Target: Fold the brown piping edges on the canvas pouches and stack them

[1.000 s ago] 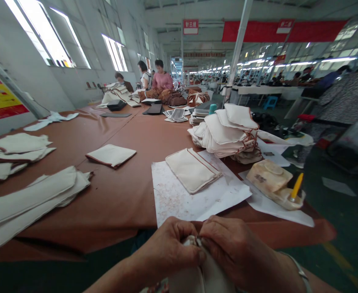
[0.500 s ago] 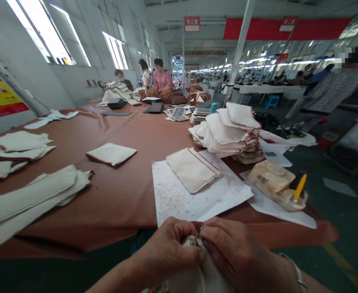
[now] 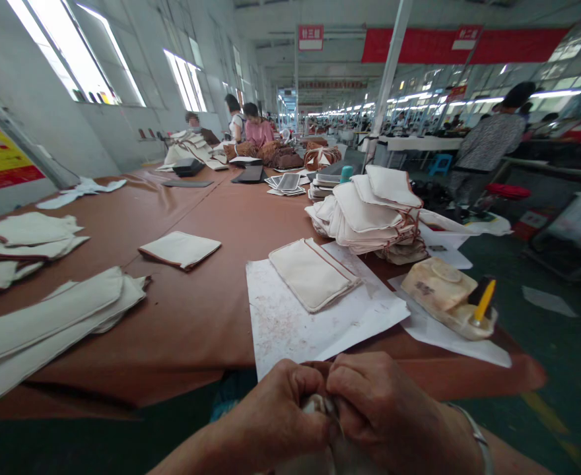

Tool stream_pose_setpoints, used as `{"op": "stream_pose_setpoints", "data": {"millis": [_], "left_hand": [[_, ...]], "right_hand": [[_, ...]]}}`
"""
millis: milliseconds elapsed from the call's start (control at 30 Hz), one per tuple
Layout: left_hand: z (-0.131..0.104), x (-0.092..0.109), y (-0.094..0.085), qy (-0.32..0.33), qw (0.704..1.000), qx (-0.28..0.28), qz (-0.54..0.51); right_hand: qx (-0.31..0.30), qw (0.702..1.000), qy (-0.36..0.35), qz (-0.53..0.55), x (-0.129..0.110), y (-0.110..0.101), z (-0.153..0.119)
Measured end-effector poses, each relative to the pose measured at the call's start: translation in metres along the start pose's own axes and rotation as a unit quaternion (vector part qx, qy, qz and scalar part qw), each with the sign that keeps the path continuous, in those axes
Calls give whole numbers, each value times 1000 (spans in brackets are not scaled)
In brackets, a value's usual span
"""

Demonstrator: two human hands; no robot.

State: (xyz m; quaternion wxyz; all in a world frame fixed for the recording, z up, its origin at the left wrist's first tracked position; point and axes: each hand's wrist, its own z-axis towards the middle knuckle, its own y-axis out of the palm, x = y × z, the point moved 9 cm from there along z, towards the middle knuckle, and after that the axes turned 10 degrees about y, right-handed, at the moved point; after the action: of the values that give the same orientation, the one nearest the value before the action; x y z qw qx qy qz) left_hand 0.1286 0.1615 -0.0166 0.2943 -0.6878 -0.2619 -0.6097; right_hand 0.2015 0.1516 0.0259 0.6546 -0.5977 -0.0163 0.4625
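Observation:
Just in front of the table's near edge, my left hand [image 3: 280, 415] is closed, its thumb and fingers gripping a cream fabric piece [image 3: 352, 455]. Right against it, my right hand [image 3: 389, 402] pinches the same piece at its upper edge. The knuckles of both hands nearly meet. Whether a small tool sits between the right fingers is hidden. Beyond the hands, a flat cream pouch with brown edging [image 3: 313, 274] lies on a white paper sheet [image 3: 280, 330] strewn with thread scraps.
The brown-covered table [image 3: 191, 316] carries cream pieces [image 3: 63, 316] at left and a single folded one [image 3: 180, 249]. At right stand a stack of cream pouches [image 3: 370, 211] and a cut-open plastic container [image 3: 434, 290] holding a yellow-handled tool [image 3: 485, 302]. Several people work farther back.
Both hands have shifted slightly and drawn closer over the fabric, still gripping it. In the background at right, a person in a patterned top has moved farther away.

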Motion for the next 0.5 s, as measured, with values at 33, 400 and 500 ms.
{"op": "stream_pose_setpoints", "data": {"millis": [33,400,500], "left_hand": [[-1,0,8,2,1000,-27,-5],[2,2,-5,-12,997,13,-74],[4,2,-10,-7,997,29,-76]], "right_hand": [[8,1000,7,0,6,-3,3],[-3,947,153,282,37,-30,9],[-2,958,94,271,18,-28,1]]}}
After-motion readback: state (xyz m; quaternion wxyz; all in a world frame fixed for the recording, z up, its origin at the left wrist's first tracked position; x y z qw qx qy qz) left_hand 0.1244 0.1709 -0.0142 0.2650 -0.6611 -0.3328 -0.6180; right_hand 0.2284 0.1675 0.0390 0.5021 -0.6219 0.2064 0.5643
